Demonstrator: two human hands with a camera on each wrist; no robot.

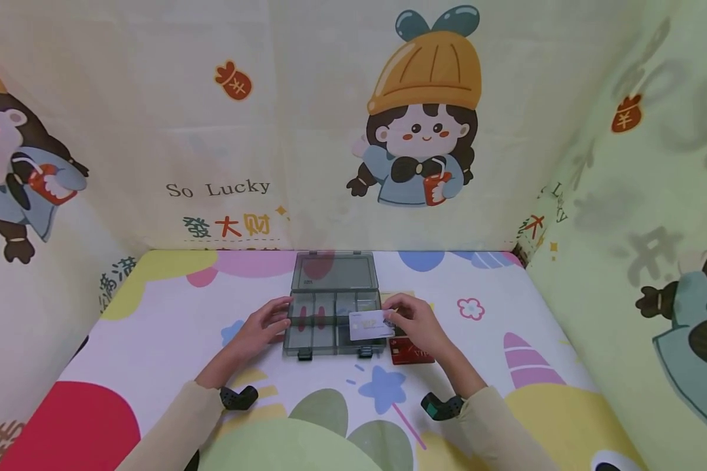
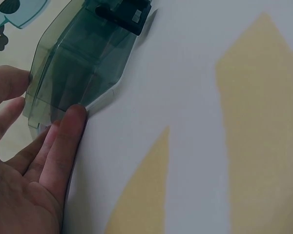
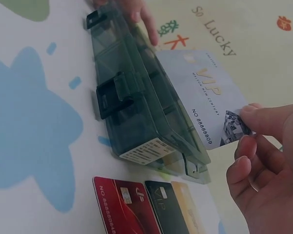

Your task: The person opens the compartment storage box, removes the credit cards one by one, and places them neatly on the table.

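A clear grey plastic compartment box (image 1: pixel 312 339) lies on the table with its lid (image 1: pixel 334 271) raised at the back. My left hand (image 1: pixel 263 325) touches the box's left side; in the left wrist view its fairly straight fingers (image 2: pixel 63 141) rest against the box wall. Over the box's front right compartments, my right hand (image 1: pixel 415 320) pinches a silver-white VIP card (image 3: pixel 200 92) by its edge between thumb and fingers. The card is tilted above the box rim. To the right of the box lie a red card (image 3: pixel 124 202), a dark VIP card (image 3: pixel 162 204) and a gold card (image 3: pixel 186 202).
Two black latches, the left latch (image 1: pixel 304 354) and right latch (image 1: pixel 365 352), stick out from the box's front edge. A patterned cloth (image 1: pixel 477 275) covers the table. Printed fabric walls (image 1: pixel 318 131) stand behind and at both sides.
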